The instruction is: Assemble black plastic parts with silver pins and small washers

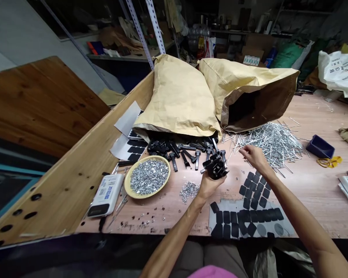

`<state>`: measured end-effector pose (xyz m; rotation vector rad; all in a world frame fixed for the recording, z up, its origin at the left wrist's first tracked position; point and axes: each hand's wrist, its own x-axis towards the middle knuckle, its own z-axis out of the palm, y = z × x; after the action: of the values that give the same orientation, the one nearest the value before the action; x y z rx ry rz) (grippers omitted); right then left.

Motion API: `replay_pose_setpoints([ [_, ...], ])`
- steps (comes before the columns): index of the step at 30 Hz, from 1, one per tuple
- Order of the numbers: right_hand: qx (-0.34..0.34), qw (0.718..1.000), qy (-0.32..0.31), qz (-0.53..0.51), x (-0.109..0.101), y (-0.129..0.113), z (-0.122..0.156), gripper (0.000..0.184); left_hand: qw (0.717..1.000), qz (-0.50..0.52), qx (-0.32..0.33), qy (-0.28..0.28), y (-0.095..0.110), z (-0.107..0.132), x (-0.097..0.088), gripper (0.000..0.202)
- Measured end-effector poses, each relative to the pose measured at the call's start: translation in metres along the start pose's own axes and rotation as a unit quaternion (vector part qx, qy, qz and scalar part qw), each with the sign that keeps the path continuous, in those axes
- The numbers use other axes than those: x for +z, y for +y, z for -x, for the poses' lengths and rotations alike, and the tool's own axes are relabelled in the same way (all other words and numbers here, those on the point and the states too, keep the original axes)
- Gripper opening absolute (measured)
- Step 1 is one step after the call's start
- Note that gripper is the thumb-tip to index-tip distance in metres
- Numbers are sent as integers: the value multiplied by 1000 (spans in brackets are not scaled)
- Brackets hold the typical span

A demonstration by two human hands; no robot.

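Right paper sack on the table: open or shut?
Open. The sack lies on its side, dark mouth gaping toward the metal pins.

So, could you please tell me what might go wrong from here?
The left hand grips a crowded bundle of black plastic parts; one could slip out. The right hand reaches the edge of a tangled pile of metal pins, whose ends might prick it, or several may lift together. The left forearm passes close to the loose small nuts and could scatter them.
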<state>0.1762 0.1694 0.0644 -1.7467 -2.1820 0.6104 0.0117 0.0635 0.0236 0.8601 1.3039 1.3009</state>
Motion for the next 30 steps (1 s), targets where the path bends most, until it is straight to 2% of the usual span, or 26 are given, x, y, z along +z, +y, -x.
replay_pose_setpoints([
  [1,62,998,-14,15,9,2,-8,26,1000,5,3,0,2,2,0,18],
  [3,134,990,-31,40,30,4,-22,30,1000,15,2,-10,4,3,1,23],
  [7,185,981,-4,59,60,0,-39,18,998,47,-20,-34,3,0,-1,25],
  [9,199,978,5,54,62,-1,-42,11,994,80,-29,-64,3,-2,-5,24],
  [11,194,980,8,38,56,-1,-39,11,990,108,-41,-87,3,-3,-10,24],
  [14,152,988,26,-19,36,-3,-21,25,988,107,-78,-85,4,-4,-14,25],
  [16,86,984,79,-138,22,-7,-2,39,987,87,-110,-84,2,-4,-13,24],
  [18,0,951,140,-276,10,-16,19,46,985,72,-125,-90,0,-3,-9,20],
  [20,-70,919,166,-349,2,-27,36,40,987,58,-113,-96,-1,-1,-3,15],
  [23,-131,908,178,-355,1,-41,51,29,990,44,-85,-106,1,3,4,13],
  [26,-157,917,187,-316,7,-47,56,25,990,34,-69,-115,5,6,7,12],
  [30,-174,931,154,-281,16,-46,59,21,993,11,-59,-104,9,6,8,14],
])
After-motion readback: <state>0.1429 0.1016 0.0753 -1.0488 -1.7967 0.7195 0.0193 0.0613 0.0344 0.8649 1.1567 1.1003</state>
